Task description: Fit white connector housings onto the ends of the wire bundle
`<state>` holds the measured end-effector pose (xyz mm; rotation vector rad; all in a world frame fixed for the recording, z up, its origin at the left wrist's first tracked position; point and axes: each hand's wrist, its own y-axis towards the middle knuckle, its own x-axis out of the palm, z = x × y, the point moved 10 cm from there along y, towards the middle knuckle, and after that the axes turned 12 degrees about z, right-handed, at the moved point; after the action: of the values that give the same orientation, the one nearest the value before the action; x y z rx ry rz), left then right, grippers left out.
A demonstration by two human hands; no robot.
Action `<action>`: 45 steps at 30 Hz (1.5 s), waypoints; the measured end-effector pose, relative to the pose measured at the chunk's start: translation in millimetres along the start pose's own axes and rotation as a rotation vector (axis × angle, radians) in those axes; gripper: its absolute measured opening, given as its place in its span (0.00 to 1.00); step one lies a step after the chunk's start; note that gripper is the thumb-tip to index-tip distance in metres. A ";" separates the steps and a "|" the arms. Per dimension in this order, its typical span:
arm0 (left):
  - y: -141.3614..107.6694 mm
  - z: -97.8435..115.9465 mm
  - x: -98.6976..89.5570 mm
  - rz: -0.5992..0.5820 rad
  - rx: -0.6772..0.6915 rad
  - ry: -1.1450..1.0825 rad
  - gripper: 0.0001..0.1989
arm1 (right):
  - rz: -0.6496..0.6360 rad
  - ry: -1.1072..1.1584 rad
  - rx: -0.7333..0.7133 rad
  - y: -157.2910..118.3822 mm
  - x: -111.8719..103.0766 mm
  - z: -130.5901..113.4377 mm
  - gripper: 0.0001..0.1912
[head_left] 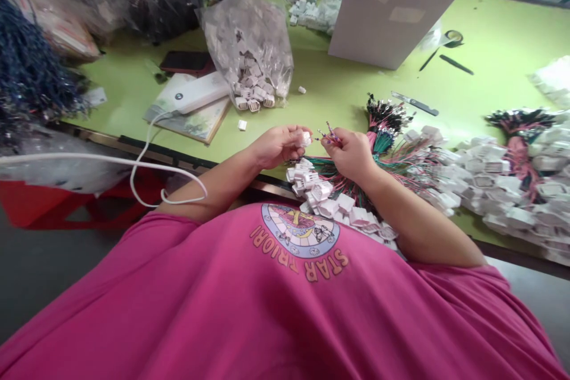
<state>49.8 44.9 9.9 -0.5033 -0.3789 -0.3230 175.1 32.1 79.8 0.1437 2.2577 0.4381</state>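
My left hand (280,145) is closed on a small white connector (305,139), held at its fingertips. Just to the right, my right hand (350,151) pinches thin wires with small terminals (328,132) that point toward the connector; the two do not clearly touch. Below both hands, white connectors (323,191) with green and red wires lie along the table edge. Right of my right hand is a wire bundle (386,116) with dark ends. A clear bag (253,53) of white connectors lies beyond my left hand, and one loose connector (242,125) sits near it.
A white device (200,94) with a cable rests on a booklet (209,124), beside a dark phone (186,62). A tall pale box (383,12) stands behind. A knife (415,103) lies at the right, near more connectors (499,184). Blue wires (35,65) are piled far left.
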 end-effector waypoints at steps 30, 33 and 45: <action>4.8 10.6 -8.5 0.064 0.133 0.182 0.23 | -0.013 0.016 -0.015 -2.0 -1.5 -2.7 0.08; 3.3 8.2 -2.9 0.051 0.115 0.174 0.24 | -0.018 0.010 -0.021 -2.1 0.2 -3.1 0.08; 2.1 14.0 3.3 0.036 0.215 0.396 0.24 | -0.111 -0.067 -0.078 -5.6 11.9 -7.9 0.09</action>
<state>49.7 53.3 21.8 -0.2260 -0.0182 -0.3342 161.5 27.6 74.2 -0.0069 2.1675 0.4549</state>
